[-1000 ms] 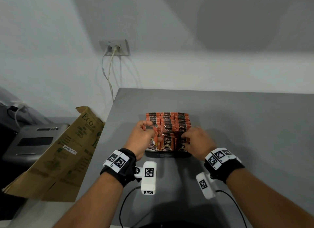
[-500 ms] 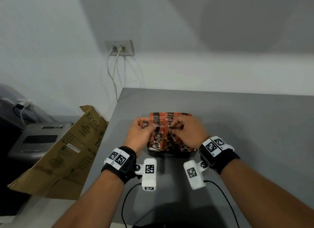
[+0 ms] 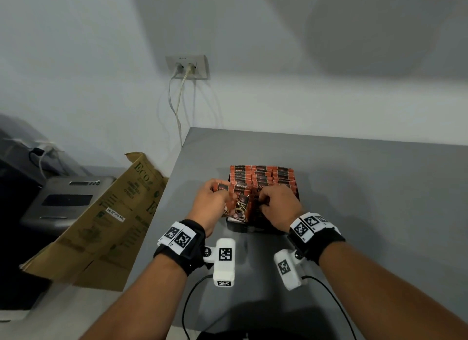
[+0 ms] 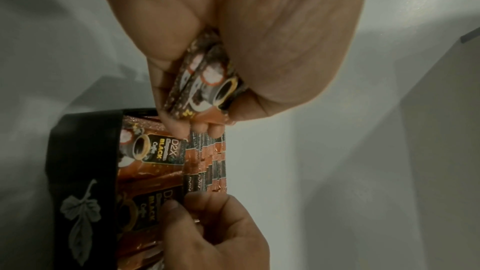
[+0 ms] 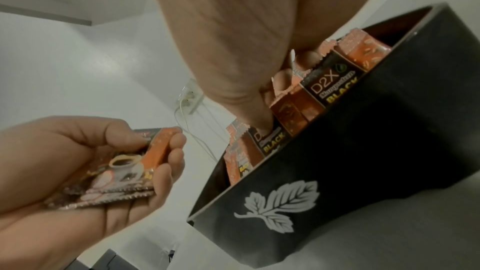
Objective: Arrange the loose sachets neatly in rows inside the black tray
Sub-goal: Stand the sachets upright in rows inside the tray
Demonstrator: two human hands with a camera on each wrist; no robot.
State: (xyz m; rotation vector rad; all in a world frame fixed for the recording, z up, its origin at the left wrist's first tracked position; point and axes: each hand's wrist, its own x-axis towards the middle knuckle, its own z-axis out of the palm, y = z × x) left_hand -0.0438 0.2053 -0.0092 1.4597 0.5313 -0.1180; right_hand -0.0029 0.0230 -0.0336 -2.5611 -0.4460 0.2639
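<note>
Three rows of sachets (image 3: 262, 177) are standing packed in the black tray (image 5: 363, 151), which is sitting on the grey surface (image 3: 354, 213). Left hand (image 3: 211, 203) is clamping a small stack of sachets (image 5: 130, 174) just beside the tray's near-left corner. Right hand (image 3: 279, 208) is pinching front-row sachets, though its fingertips are partly hidden. Judgement: packets are light, thin, slippery foil, best held across the flat faces.

Head view: dim, even light; large soft shadow on wall (image 3: 379, 36). Wide-angle bending at edges. Wrist views noisy, close palms blurred; light source possibly overhead, not seen.
</note>
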